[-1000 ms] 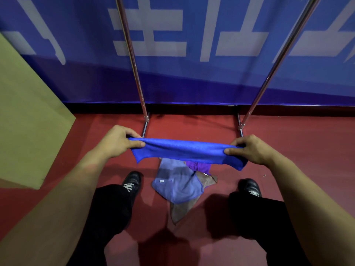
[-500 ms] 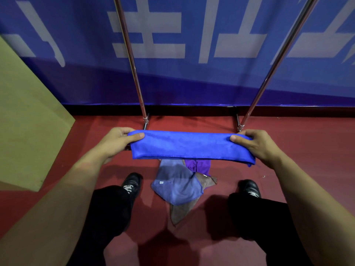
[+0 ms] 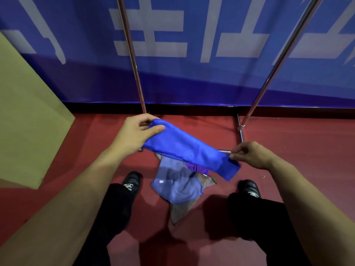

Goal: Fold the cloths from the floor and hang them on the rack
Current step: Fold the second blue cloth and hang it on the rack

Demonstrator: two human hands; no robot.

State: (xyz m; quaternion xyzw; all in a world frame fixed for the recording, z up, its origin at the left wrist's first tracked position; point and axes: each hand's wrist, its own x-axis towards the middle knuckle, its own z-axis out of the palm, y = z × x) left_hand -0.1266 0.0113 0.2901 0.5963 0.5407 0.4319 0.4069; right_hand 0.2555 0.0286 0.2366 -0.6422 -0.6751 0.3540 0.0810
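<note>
Folded blue cloth [image 3: 190,150] held taut between both hands, above the floor.

Its ends are pinched by the left hand [image 3: 138,133] and right hand [image 3: 249,154] fingers, so the fold is kept; other cloths [image 3: 176,191] lie below, before the rack [image 3: 134,54].

The scene is fairly dim, with saturated colours and a soft, slightly smeared look. Light seems to fall from above and behind the person, since dark shadows of the legs and arms spread forward over the red floor [image 3: 288,131]. The steel rack poles [image 3: 132,54] carry thin bright highlights along their length. Wide-angle distortion splays those poles outward and stretches the forearms at the bottom corners. The blue banner [image 3: 192,83] darkens toward its lower edge.
</note>
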